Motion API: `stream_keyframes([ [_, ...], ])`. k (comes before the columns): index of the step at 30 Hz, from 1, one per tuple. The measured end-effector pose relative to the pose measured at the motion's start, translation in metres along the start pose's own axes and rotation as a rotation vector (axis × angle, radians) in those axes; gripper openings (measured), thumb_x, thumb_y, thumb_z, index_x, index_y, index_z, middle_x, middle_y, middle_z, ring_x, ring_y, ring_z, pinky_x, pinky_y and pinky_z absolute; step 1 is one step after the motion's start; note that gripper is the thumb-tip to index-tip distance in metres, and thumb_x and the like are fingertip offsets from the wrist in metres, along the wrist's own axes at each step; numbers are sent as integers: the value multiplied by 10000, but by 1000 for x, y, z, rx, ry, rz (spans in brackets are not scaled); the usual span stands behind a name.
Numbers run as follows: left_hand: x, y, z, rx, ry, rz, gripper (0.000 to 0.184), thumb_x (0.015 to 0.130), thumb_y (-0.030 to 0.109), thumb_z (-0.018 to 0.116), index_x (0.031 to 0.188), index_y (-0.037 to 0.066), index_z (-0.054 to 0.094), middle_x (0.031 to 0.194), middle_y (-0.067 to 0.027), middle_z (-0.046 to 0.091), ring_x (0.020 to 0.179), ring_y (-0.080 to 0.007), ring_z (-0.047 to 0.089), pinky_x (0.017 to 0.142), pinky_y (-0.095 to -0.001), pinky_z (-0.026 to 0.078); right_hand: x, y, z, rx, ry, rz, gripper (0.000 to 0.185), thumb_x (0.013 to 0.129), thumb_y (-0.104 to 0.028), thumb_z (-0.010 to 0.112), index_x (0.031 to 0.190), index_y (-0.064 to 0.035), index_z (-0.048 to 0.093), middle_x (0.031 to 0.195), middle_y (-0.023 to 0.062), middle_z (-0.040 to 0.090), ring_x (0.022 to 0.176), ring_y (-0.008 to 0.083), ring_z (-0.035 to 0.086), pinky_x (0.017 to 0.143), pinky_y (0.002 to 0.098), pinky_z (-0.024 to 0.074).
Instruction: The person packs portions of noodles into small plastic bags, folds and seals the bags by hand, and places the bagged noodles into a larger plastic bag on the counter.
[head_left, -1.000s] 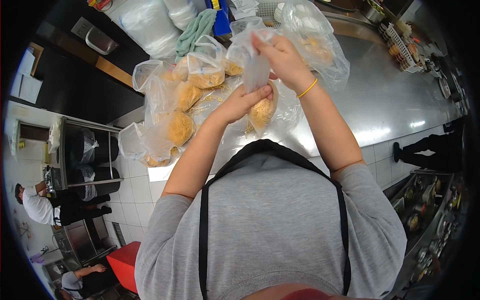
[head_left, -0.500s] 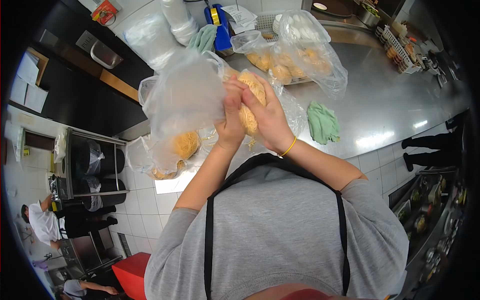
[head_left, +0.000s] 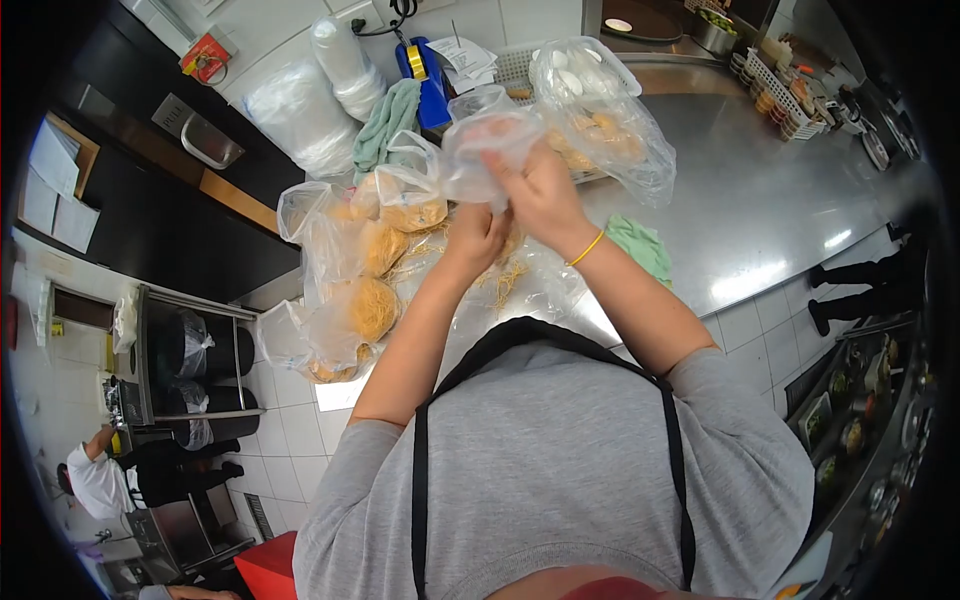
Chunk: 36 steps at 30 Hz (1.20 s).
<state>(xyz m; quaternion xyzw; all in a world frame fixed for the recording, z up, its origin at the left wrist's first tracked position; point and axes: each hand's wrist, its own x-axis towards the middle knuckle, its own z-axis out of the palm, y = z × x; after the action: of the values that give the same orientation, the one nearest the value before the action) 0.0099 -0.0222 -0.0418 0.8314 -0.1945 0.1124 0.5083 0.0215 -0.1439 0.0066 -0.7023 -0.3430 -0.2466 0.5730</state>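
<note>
A thin clear plastic bag (head_left: 470, 165) is bunched up between my two hands, over the back part of the steel counter. My right hand (head_left: 545, 195) grips its upper side, and some fingers show blurred through the film. Lower down, my left hand (head_left: 475, 240) is closed at the bag's lower edge. The noodle bundle that was in my hands is mostly hidden now; a little yellow shows beside my left fingers. Loose noodle strands (head_left: 508, 285) lie on plastic film just below. To the left sit several bagged noodle bundles (head_left: 375, 308).
More bagged noodles (head_left: 600, 130) lie in a white basket at the back. A green cloth (head_left: 640, 245) rests on the steel counter (head_left: 740, 190). Rolls of plastic bags (head_left: 300, 120) and a blue tape dispenser (head_left: 425, 85) stand along the wall. A co-worker (head_left: 100, 485) is at far left.
The bag swung from the left to above my hands and crumpled between them. The noodle bundle went out of sight. My right hand moved up and right, my left slightly down.
</note>
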Motion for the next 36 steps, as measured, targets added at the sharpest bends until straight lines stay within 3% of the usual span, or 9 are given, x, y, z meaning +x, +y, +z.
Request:
stream_keyframes([
  [2, 0, 4, -9, 99, -364, -333, 301, 788, 52, 470, 1080, -12, 508, 1061, -190, 516, 970, -357, 502, 842, -372, 389, 10, -13, -15, 131, -37, 133, 289, 884, -282, 473, 989, -36, 582, 1096, 122, 530, 990, 299, 458, 921, 390, 295],
  [5, -2, -12, 4, -55, 131, 175, 265, 849, 132, 430, 1040, -17, 537, 1063, -163, 532, 1023, -309, 489, 912, -328, 339, 4, -23, -14, 168, -33, 166, 275, 913, -265, 435, 990, -39, 569, 1078, 102, 531, 959, 244, 485, 892, 318, 334],
  [8, 4, 7, -4, -474, 220, 151, 297, 891, 167, 391, 1083, -18, 524, 1047, -131, 535, 1026, -246, 492, 908, -308, 342, 12, -26, -21, 438, 8, 104, 292, 924, -289, 426, 1047, -47, 531, 1078, 58, 520, 972, 186, 475, 875, 304, 349],
  [12, 11, 25, -13, -719, 343, 169, 354, 952, 275, 345, 748, 9, 458, 947, -132, 528, 1009, -231, 483, 895, -338, 347, -6, 0, -11, 632, 184, 380, 390, 945, -326, 356, 1195, -31, 396, 1147, 56, 463, 1100, 162, 412, 931, 289, 325],
  [14, 9, 37, -7, -696, 387, 151, 393, 955, 322, 332, 674, 50, 366, 892, -136, 524, 1008, -238, 479, 897, -346, 344, -30, -2, 16, 771, 247, 524, 493, 886, -296, 519, 1233, -16, 309, 1152, 95, 456, 1094, 188, 431, 939, 316, 332],
  [26, 3, 18, -14, -1151, 423, -457, 391, 930, 412, 371, 929, 35, 474, 820, -1, 448, 810, -88, 456, 796, -256, 400, -49, 24, 26, 259, -41, 141, 634, 842, -336, 574, 1298, -55, 236, 1204, 135, 413, 1110, 192, 429, 923, 332, 356],
  [29, 1, 3, -23, -976, 468, -249, 395, 924, 430, 376, 933, 49, 479, 786, 9, 438, 743, -87, 446, 720, -260, 415, -52, 42, 0, 905, -225, 1030, 655, 824, -663, 314, 1219, -146, 389, 986, 134, 556, 952, 184, 540, 773, 360, 459],
  [32, -6, 5, -24, -793, 127, -173, 447, 924, 449, 338, 1059, 43, 467, 1015, -68, 511, 984, -157, 496, 864, -300, 411, -70, 59, -6, 1628, -827, 1079, 599, 866, -596, 289, 1188, -108, 420, 958, 155, 578, 803, 202, 594, 653, 353, 520],
  [36, -22, 14, -11, -505, -116, -333, 430, 932, 423, 339, 1098, 44, 456, 973, -36, 510, 980, -150, 470, 884, -312, 361, -71, 53, -10, 1625, -558, 1132, 642, 828, -635, 349, 1220, -130, 406, 856, 112, 617, 733, 201, 613, 587, 337, 530],
])
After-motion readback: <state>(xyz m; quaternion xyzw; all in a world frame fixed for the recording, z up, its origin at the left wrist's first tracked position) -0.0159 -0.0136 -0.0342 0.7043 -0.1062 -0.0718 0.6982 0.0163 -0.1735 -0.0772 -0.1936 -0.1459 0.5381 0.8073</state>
